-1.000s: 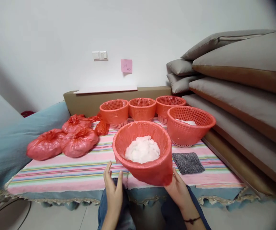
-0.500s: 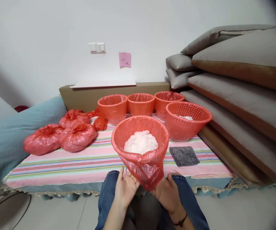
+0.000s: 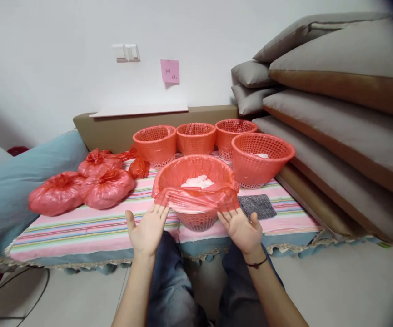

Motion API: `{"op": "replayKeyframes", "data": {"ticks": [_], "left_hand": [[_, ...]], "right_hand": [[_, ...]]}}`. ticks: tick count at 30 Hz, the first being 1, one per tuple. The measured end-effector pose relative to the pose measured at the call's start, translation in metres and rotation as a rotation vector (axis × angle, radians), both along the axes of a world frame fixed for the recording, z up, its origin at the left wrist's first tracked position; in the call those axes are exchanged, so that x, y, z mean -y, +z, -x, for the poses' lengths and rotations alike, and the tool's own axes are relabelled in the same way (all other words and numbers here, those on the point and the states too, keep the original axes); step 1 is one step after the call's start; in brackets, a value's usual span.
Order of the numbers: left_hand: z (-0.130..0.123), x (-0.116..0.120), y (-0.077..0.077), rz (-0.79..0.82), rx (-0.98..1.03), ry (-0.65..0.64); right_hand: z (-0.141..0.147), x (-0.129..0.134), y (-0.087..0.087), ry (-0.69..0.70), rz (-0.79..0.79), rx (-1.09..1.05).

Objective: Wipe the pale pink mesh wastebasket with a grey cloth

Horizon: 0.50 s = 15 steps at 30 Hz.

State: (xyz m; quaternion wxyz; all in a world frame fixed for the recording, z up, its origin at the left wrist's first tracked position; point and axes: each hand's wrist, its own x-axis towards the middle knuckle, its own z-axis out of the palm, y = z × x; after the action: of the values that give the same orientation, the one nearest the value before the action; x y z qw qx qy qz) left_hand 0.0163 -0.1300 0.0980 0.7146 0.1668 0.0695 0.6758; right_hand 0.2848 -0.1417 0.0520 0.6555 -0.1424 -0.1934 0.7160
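In front of me stands a red plastic basket (image 3: 196,220) lined with a thin red plastic bag (image 3: 196,199). White soft-looking stuff (image 3: 199,182) lies inside it. The near edge of the bag is lifted off the rim and stretched across the front. My left hand (image 3: 147,229) is palm up with fingers spread, their tips under the bag's left part. My right hand (image 3: 244,229) lies the same way under the bag's right part. The fingertips show through the film, and neither hand is closed on it.
Three red baskets (image 3: 196,141) stand in a back row; another basket (image 3: 261,159) with white stuff is at right. Knotted red bags (image 3: 106,188) lie at left. A dark grey cloth (image 3: 257,206) sits beside the front basket. Stacked cushions (image 3: 325,113) rise at right.
Both hands have moved up and apart from below the basket, turning the bag's front edge up over the near rim. The basket's lower front is now uncovered. The view has shifted slightly.
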Motion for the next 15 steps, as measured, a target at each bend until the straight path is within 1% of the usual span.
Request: {"op": "replayKeyframes", "data": {"ticks": [2,4,8,11,15], "left_hand": [[-0.003,-0.004,0.016,0.075,-0.039,0.06],[-0.001,-0.009,0.029,0.126,-0.038,0.09],[0.01,-0.025,0.047,0.154,-0.044,0.057],[0.016,-0.043,0.058,0.161,-0.099,0.041],[0.018,-0.07,0.075,0.226,-0.185,0.041]], "right_hand": [[-0.008,0.0,0.015,-0.029,-0.01,0.024],[-0.019,0.0,0.029,-0.038,-0.046,0.056],[-0.04,-0.008,0.05,-0.031,-0.106,0.114],[-0.048,-0.023,0.06,-0.019,-0.086,0.152],[-0.05,-0.052,0.075,-0.031,-0.03,0.101]]}}
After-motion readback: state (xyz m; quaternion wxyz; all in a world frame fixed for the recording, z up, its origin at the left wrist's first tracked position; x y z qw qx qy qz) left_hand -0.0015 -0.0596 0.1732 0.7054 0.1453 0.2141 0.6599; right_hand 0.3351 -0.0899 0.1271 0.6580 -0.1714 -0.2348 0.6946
